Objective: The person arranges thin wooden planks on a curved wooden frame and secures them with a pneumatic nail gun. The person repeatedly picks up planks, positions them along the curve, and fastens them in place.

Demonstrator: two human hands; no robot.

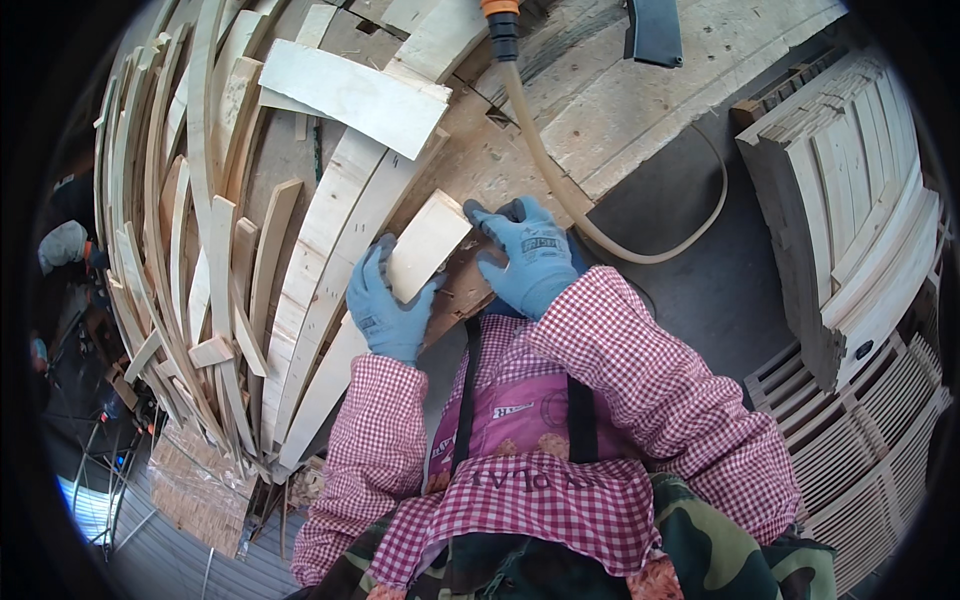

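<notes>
A short, pale rectangular wooden block (430, 245) is tilted between my two blue-gloved hands, above the near edge of the wooden workbench (640, 110). My left hand (388, 308) is closed round its left and lower side, thumb at the lower edge. Curled fingers of my right hand (528, 252) meet the block's upper right end, the thumb held lower down. Just left of the block run long pale planks (335, 240) with rows of small dark marks. The underside of the block is hidden.
Many thin wooden strips (215, 250) are piled at the left. A wide board (355, 92) lies across planks at the back. A hose (560, 190) with an orange-and-black fitting loops off the bench's right side. Stacked wooden pieces (850, 200) stand at the right, above slatted frames (870, 460).
</notes>
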